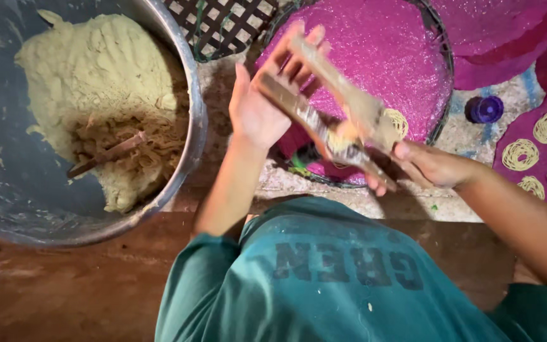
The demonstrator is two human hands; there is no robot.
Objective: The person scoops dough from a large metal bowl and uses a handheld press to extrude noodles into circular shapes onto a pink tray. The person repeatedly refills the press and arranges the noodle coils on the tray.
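Observation:
A two-handled wooden dough press (340, 120), smeared with pale dough, is held over a round pink mat (381, 44). My left hand (264, 101) presses flat-palmed against the upper ends of the handles, fingers stretched. My right hand (428, 166) grips the lower ends of the handles. One small coil of thin noodle strands (399, 120) lies on the pink mat just behind the press.
A large metal basin (194, 120) at the left holds a mound of pale dough (102, 76) and a wooden stick (106, 154). Purple mats with several noodle coils (542, 149) lie at the right. A blue cap (485, 109) sits on the ground. A dark lattice tray (220, 25) is behind.

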